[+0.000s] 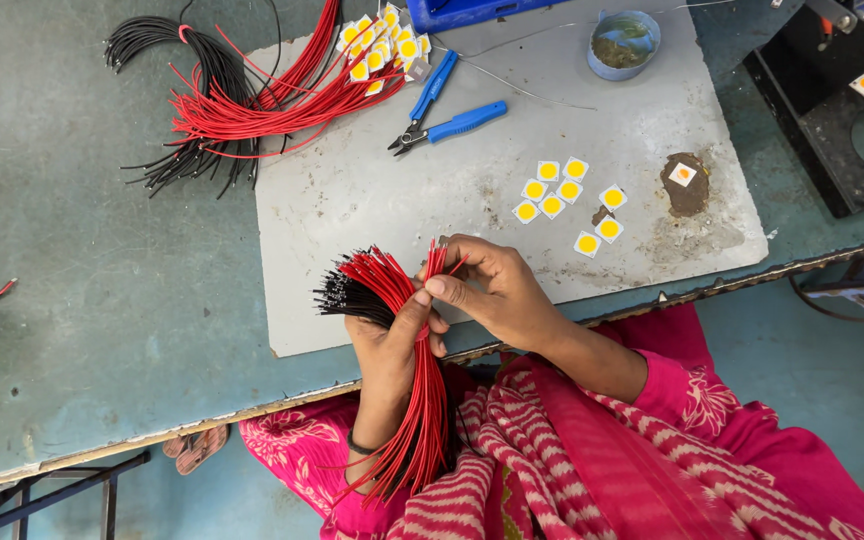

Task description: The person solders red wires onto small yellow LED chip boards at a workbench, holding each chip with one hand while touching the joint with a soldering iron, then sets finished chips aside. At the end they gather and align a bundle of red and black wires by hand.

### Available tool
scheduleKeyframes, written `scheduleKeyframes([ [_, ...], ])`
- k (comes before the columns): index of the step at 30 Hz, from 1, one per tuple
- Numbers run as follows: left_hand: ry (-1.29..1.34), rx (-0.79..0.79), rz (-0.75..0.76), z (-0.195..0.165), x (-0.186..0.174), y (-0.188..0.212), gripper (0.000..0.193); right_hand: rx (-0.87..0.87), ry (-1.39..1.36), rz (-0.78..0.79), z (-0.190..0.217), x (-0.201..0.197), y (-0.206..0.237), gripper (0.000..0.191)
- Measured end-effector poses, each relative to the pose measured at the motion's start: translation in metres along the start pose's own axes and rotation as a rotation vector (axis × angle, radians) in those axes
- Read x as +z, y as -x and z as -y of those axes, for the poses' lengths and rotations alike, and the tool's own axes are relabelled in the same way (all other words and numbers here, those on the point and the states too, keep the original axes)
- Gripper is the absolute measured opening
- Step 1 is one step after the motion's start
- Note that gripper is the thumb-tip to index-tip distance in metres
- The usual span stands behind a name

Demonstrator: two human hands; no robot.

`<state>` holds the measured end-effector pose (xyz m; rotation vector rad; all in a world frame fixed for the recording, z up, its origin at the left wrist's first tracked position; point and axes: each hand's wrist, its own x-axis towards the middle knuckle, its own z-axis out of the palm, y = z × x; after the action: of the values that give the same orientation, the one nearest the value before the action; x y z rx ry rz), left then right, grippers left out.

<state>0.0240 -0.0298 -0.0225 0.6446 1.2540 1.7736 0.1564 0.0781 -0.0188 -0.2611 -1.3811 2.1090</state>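
My left hand grips a thick bundle of red and black wires at the near edge of the grey work board; the wire tails hang down over my lap. My right hand sits just to the right of it, thumb and fingers pinched on a few red wires at the top of the bundle. The black wire ends fan out to the left of the red ones.
Several small white squares with yellow centres lie on the board, more at the back. Blue-handled pliers, a loose pile of red and black wires, a small round blue dish and a dark machine at right.
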Motion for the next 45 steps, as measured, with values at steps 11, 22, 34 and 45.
scheduleKeyframes([
  [11,-0.053,0.028,-0.021,-0.001,0.003,0.001,0.016,0.026,0.06,-0.032,0.002,0.0,0.001,0.013],
  [22,-0.065,0.034,-0.008,0.003,0.0,0.002,0.015,0.018,0.081,-0.038,0.003,0.001,0.001,0.014],
  [34,-0.108,-0.005,-0.011,0.0,0.001,0.003,0.014,-0.026,0.078,-0.024,0.0,-0.005,0.003,0.013],
  [45,-0.044,0.013,0.028,0.0,0.002,0.0,0.011,-0.098,0.097,-0.253,-0.016,-0.017,0.002,0.016],
])
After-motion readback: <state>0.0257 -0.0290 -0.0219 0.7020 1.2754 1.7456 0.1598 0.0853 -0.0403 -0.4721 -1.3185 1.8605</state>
